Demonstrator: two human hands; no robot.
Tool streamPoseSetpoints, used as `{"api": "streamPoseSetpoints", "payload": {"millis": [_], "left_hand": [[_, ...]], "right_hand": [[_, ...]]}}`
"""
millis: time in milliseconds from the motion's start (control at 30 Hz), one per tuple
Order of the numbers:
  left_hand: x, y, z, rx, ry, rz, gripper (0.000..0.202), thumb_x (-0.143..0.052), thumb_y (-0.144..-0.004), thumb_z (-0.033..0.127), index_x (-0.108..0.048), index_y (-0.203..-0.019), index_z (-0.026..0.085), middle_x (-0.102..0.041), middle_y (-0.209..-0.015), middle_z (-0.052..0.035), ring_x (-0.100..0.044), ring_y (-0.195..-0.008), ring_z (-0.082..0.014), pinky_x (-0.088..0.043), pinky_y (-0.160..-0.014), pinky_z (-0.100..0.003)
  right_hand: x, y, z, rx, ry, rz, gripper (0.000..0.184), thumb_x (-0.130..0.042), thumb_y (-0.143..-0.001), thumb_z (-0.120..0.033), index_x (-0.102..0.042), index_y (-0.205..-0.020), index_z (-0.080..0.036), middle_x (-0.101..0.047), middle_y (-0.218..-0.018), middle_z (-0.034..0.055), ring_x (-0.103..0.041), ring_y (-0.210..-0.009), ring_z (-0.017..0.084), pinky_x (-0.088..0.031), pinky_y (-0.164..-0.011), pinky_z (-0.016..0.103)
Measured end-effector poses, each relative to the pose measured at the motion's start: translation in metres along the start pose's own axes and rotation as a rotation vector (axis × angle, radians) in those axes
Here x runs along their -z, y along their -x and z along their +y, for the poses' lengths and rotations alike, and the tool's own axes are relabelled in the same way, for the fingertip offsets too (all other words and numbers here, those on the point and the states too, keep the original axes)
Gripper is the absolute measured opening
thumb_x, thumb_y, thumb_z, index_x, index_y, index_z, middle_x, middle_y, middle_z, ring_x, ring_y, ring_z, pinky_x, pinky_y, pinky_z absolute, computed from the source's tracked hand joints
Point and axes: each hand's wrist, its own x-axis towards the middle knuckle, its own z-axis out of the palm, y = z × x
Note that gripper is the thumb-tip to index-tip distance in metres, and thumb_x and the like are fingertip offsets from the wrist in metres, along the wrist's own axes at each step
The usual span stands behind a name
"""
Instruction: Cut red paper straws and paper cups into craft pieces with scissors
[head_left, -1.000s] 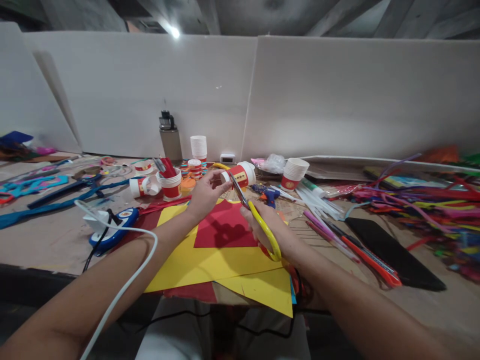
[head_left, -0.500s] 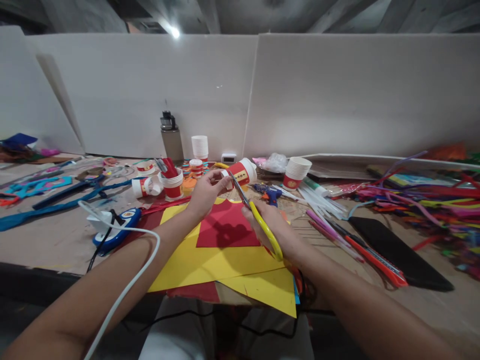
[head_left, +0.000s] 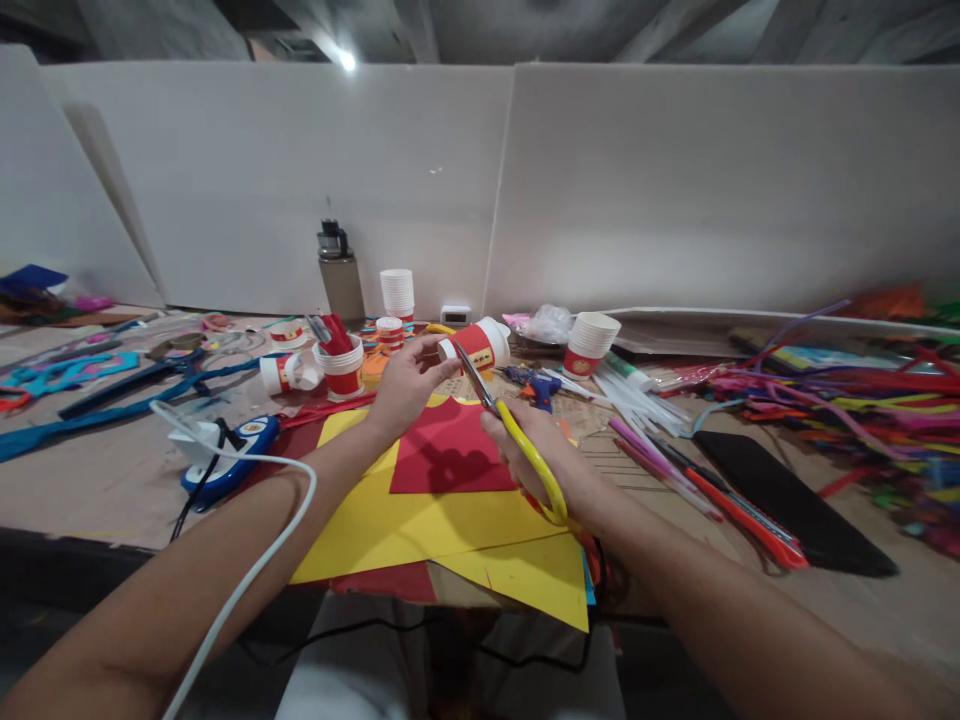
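My left hand (head_left: 406,384) holds a red and white paper cup (head_left: 478,345) on its side above the table, fingers pinched at its rim. My right hand (head_left: 541,462) grips yellow-handled scissors (head_left: 517,436), whose blades point up and left and meet the cup's rim. Below both hands lies a red paper sheet (head_left: 448,451) on top of yellow paper sheets (head_left: 420,525).
A white cable (head_left: 247,560) runs over my left forearm. A glue gun (head_left: 225,455) lies at the left, a blue glue gun (head_left: 534,385) behind the scissors. Cup stacks (head_left: 592,345), a grey flask (head_left: 341,275), straws (head_left: 637,400), pipe cleaners (head_left: 847,410) and a black case (head_left: 795,505) crowd the table.
The cup and scissors have shifted only slightly; the blades stay at the cup's rim. The head camera wobbled a little.
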Motion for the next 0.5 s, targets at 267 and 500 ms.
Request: {"api": "streamPoseSetpoints", "payload": {"millis": [267,500], "left_hand": [[-0.0022,0.0013,-0.0076,-0.032,-0.038,-0.002,0.042,-0.069,-0.073,0.031,-0.057,-0.11,0.016,-0.065,-0.111,-0.0105,-0.062,-0.102,-0.0213,-0.048,-0.091,-0.039],[-0.0004,0.0006,-0.0053,-0.056,-0.042,-0.02,0.04,-0.07,-0.072,0.03,-0.057,-0.108,0.017,-0.065,-0.11,-0.0091,-0.062,-0.102,-0.0209,-0.049,-0.091,-0.039]], "right_hand": [[-0.0006,-0.002,0.0008,-0.001,0.042,0.01,0.022,-0.043,-0.086,-0.04,-0.045,-0.076,-0.02,-0.052,-0.061,-0.0014,-0.046,-0.051,0.01,-0.032,-0.048,0.021],[-0.001,0.0001,-0.001,-0.047,0.015,-0.008,0.027,-0.04,-0.087,-0.041,-0.044,-0.073,-0.02,-0.05,-0.057,-0.0016,-0.044,-0.049,0.01,-0.03,-0.046,0.021]]}}
